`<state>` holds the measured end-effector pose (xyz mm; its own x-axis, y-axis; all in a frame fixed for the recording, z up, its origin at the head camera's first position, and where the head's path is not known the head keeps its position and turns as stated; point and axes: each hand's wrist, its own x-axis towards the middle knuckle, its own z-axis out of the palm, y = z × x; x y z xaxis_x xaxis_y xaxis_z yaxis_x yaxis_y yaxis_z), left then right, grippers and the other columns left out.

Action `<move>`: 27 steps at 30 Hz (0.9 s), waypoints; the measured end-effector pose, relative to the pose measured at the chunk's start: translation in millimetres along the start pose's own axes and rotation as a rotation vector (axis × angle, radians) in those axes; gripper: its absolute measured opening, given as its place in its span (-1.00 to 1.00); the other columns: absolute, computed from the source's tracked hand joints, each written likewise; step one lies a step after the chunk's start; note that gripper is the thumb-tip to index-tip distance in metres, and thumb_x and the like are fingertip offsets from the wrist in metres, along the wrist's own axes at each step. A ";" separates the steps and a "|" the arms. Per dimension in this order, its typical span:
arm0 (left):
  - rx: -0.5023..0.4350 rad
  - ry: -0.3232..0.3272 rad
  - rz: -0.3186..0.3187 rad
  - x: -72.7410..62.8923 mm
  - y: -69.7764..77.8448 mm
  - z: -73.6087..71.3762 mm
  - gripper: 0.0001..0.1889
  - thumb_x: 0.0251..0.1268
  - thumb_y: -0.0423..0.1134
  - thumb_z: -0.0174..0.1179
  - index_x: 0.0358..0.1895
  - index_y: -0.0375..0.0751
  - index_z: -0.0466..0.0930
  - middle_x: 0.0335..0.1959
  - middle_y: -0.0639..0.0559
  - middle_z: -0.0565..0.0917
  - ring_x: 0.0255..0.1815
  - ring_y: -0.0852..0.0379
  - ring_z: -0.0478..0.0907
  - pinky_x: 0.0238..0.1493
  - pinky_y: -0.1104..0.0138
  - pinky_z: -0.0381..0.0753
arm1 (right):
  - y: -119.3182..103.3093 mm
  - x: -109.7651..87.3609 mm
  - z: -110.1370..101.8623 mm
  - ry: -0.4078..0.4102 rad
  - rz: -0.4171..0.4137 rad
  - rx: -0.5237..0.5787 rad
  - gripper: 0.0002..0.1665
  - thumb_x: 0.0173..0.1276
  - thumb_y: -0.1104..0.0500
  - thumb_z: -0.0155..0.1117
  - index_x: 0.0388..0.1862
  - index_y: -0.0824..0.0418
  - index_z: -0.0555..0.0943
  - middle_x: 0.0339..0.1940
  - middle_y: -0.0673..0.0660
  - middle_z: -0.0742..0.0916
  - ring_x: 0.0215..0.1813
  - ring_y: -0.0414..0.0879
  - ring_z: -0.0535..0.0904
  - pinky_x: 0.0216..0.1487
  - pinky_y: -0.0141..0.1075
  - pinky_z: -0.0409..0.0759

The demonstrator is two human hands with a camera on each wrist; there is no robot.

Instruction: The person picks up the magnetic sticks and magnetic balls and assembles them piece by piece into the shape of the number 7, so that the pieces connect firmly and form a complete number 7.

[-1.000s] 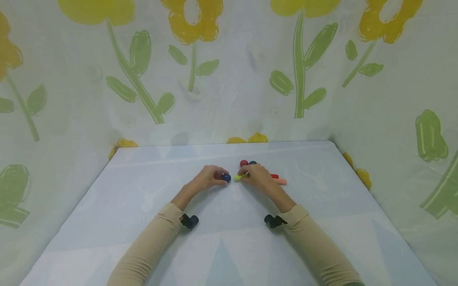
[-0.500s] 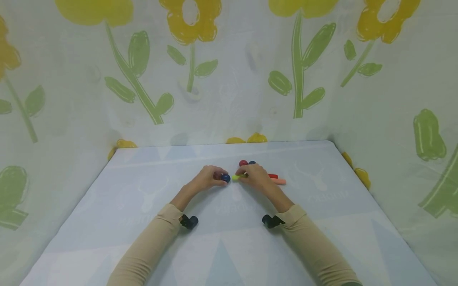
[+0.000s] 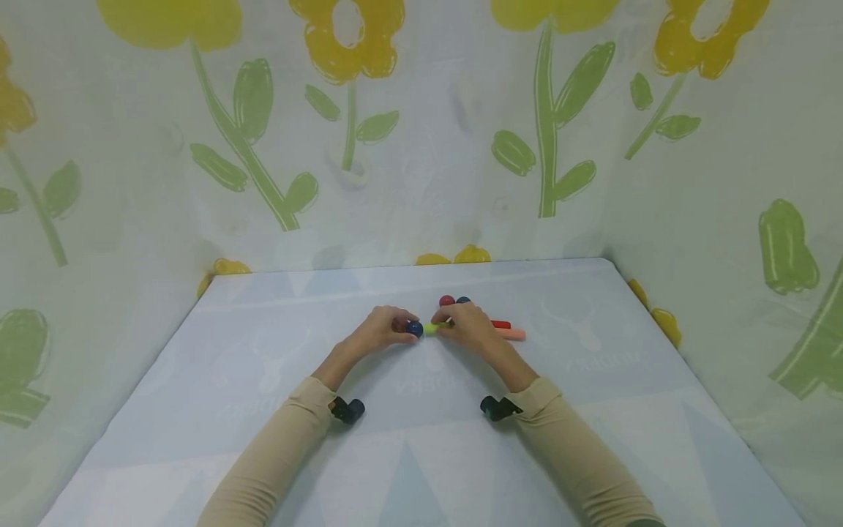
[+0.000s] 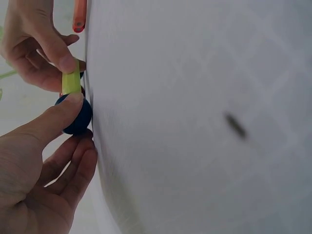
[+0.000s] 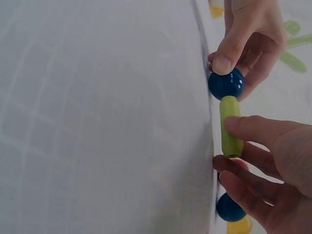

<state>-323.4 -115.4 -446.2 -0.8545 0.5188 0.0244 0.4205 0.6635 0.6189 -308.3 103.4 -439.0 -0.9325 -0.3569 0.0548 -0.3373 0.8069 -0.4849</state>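
My left hand point(image 3: 382, 327) pinches a dark blue ball point(image 5: 226, 84) between thumb and fingers, low over the table. My right hand point(image 3: 469, 323) holds a short yellow-green faceted rod point(image 5: 231, 126) with the thumb on its side. The rod's end meets the ball, and the two line up end to end in the right wrist view. A hole shows in the rod's other end. Behind my right hand lie a red ball point(image 3: 447, 301) and a second blue ball point(image 5: 231, 207), partly covered by the fingers in the right wrist view.
To the right of my right hand lie a red rod point(image 3: 501, 324) and a salmon-pink rod point(image 3: 512, 334), partly hidden by that hand. The white table point(image 3: 421, 454) ends at a flower-patterned curtain point(image 3: 421, 183) at the back and sides.
My right hand has moved slightly left with the yellow-green rod, and the gap between rod and blue ball has closed. My left hand stays nearly still.
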 end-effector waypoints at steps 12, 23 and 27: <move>-0.004 0.010 -0.001 1.0 -1.6 2.4 -0.59 0.17 -0.21 0.40 0.11 -0.17 0.66 -0.15 -0.03 0.74 -0.28 0.18 0.53 -0.19 0.42 0.54 | 1.8 2.0 2.3 0.007 -0.002 0.012 -0.75 0.28 0.19 0.40 -0.05 0.07 0.73 -0.11 0.01 0.79 -0.07 -0.12 0.62 0.09 -0.23 0.64; 0.002 0.005 -0.007 -0.9 0.8 2.1 -0.58 0.18 -0.21 0.40 0.12 -0.18 0.65 -0.13 -0.04 0.73 -0.28 0.17 0.52 -0.19 0.42 0.54 | 6.9 -6.2 -10.7 0.018 0.023 -0.008 -0.71 0.24 0.14 0.44 -0.04 0.07 0.72 -0.11 0.01 0.78 -0.10 -0.12 0.67 0.01 -0.25 0.66; -0.001 0.011 -0.003 -1.7 0.8 1.7 -0.58 0.17 -0.22 0.40 0.13 -0.20 0.64 -0.13 -0.06 0.73 -0.27 0.16 0.52 -0.17 0.41 0.55 | 12.1 -9.5 -19.3 0.036 0.020 -0.044 -0.69 0.26 0.14 0.43 -0.01 0.11 0.71 -0.09 0.03 0.77 -0.09 -0.11 0.64 0.03 -0.22 0.65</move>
<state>-321.2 -114.8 -447.1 -0.8590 0.5110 0.0310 0.4177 0.6647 0.6194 -306.0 125.7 -428.5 -0.9430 -0.3236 0.0770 -0.3227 0.8340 -0.4475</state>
